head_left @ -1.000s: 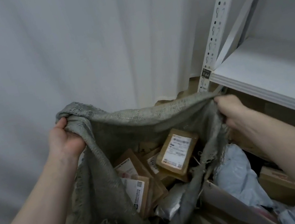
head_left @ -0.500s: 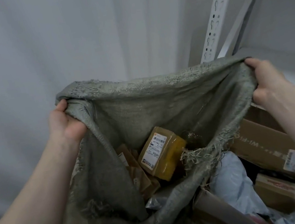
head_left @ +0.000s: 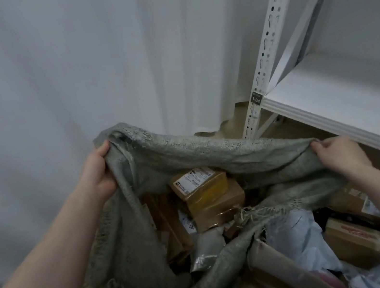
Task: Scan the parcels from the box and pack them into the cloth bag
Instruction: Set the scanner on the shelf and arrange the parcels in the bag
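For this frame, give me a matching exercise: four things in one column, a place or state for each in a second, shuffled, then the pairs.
Things
1. left hand
2. right hand
3. yellow-taped parcel
4. pale plastic mailer

Places or states
A. lies in the open cardboard box, outside the bag
B. grips the cloth bag rim near the shelf
C. lies on top of the pile inside the bag, label up
D. grips the bag rim on the curtain side

Pairs: 1-D, 2-B, 3-C, 4-A
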